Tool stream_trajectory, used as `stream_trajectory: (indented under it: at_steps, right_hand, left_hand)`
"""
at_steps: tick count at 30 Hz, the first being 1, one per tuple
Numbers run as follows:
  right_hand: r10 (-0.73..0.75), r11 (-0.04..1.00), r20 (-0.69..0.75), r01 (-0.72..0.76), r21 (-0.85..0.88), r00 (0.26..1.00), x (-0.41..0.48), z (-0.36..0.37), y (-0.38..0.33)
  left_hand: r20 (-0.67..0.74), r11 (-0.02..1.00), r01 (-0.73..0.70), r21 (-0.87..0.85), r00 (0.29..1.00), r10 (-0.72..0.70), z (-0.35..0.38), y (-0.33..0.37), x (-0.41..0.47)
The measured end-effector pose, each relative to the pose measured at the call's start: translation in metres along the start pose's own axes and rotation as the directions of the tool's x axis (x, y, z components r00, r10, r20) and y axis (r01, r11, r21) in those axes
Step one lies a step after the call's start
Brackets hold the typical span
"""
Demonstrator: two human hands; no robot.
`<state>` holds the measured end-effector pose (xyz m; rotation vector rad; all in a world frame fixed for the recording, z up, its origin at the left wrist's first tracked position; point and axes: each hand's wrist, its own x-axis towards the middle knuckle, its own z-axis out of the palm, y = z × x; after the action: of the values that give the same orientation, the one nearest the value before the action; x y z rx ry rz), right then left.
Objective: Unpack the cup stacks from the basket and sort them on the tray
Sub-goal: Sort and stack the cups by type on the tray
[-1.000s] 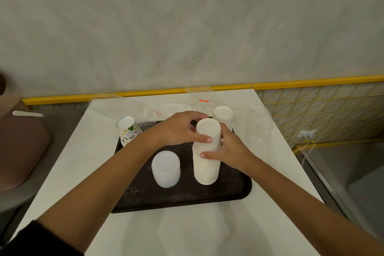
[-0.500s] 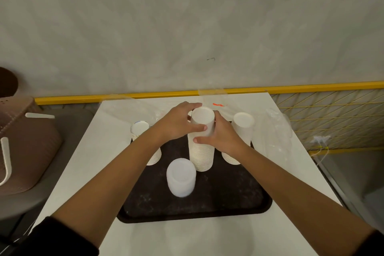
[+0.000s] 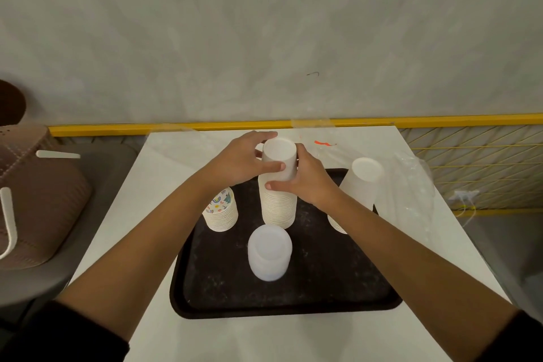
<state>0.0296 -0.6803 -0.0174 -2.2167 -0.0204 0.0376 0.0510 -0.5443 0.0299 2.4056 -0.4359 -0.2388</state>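
Both hands have shifted the tall white stack (image 3: 277,200) toward the back of the tray (image 3: 323,279) compared with a second ago, and the patterned stack shows a lot more clearly now.

Far left, off the table (image 3: 123,214), is the brown basket (image 3: 44,200) with its white handles. On the tray's left side the patterned stack (image 3: 221,213) stands upside down, partly behind the left forearm. The left hand (image 3: 244,161) is wrapped round the top of the tall white stack from the left, thumb across the front. That stack stands upright at the middle-back of the tray. Just in front of it, not touching as far as I can see, is a shorter stack of cloudy plastic cups (image 3: 269,253). The right hand (image 3: 305,182) grips the same tall stack from the right, thumb pressed on the front a bit lower down. Further right another white stack (image 3: 360,185) sits at the tray's right edge, leaning right, base hidden by the forearm. Crumpled clear wrap (image 3: 411,185) lies on the table beside it.
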Motion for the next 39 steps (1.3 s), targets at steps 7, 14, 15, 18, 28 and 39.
stream_trajectory:
  at_steps: [7,14,15,18,28,39]
  right_hand:
    - [-0.068,0.983,-0.051,0.058,-0.173,0.996,-0.023,-0.043,0.015]
    - [-0.06,0.964,-0.363,-0.04,-0.262,0.93,-0.049,-0.093,0.053]
    - [0.015,0.971,-0.342,-0.096,-0.221,0.939,-0.05,-0.095,0.058]
    - [0.196,0.974,-0.248,-0.218,-0.064,0.949,-0.051,-0.09,0.07]
    - [0.24,0.97,-0.212,-0.244,0.011,0.947,-0.041,-0.064,0.069]
    - [0.238,0.969,-0.221,-0.246,-0.009,0.946,-0.031,-0.055,0.065]
  left_hand:
    - [-0.014,0.999,0.035,-0.028,0.999,-0.035,0.005,0.001,-0.001]
    - [-0.037,0.997,0.056,-0.058,0.998,-0.058,0.012,0.004,-0.004]
    - [-0.034,0.997,0.06,-0.056,0.997,-0.062,0.012,0.004,-0.004]
    - [-0.038,0.997,0.069,-0.036,0.997,-0.07,0.012,0.006,-0.004]
    - [-0.041,0.995,0.09,-0.041,0.995,-0.092,0.011,0.005,-0.006]
    - [-0.062,0.994,0.081,-0.074,0.994,-0.086,0.012,0.007,-0.006]
